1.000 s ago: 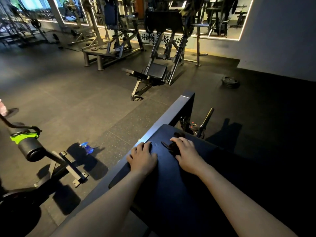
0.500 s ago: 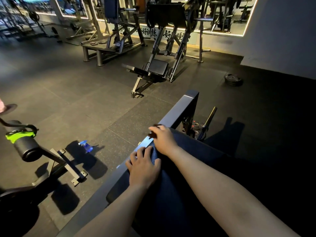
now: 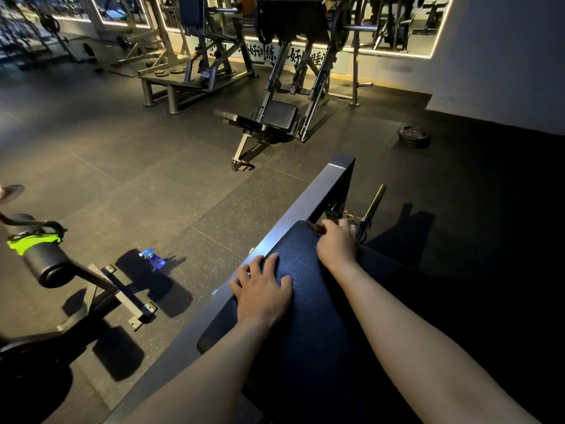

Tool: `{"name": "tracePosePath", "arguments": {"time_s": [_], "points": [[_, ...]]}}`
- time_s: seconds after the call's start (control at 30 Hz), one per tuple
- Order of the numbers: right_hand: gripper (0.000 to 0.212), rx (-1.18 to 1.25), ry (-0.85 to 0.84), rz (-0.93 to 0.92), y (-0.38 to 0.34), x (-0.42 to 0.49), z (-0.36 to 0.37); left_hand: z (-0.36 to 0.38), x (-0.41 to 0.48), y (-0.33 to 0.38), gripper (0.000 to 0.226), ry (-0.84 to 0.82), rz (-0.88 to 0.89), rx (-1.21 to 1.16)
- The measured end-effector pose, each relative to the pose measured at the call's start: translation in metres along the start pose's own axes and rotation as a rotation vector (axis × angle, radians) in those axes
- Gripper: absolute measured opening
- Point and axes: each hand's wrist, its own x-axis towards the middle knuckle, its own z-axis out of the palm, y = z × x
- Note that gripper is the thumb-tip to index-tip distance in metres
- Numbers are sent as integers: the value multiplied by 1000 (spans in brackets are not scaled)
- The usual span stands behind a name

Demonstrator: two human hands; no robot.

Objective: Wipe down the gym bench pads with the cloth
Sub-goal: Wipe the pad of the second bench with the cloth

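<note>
A dark blue bench pad [image 3: 308, 325] slopes up from the bottom of the view, with a grey steel frame rail [image 3: 293, 221] along its left side. My left hand [image 3: 263, 289] lies flat on the pad's left edge with spread fingers. My right hand [image 3: 337, 244] sits at the pad's far top end, its fingers curled over a dark cloth [image 3: 319, 229]. Only a small brownish bit of the cloth shows past the knuckles.
A blue spray bottle [image 3: 156, 261] lies on the rubber floor to the left. A roller-pad machine with a green strap [image 3: 33, 241] stands at the far left. A leg machine [image 3: 275, 120] and a weight plate [image 3: 414, 136] are further off. A bar handle [image 3: 374, 203] sticks up behind the pad.
My right hand slid with the cloth across the top of the pad, first to the left rail and now back to the far right corner. My left hand stayed put.
</note>
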Motion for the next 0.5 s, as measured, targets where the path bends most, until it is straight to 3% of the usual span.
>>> {"name": "tracePosePath", "arguments": {"time_s": [0.23,0.37,0.5], "points": [[46,-26,-254,-365,-58,-18,27,-1,-1,0,57,3,18,0],[49,-49,-162,-272,-20,-12,5,-1,-1,-1,58,5,11,14],[49,-43,-23,-51,24,-8,-19,-1,-1,-1,57,7,14,7]]}}
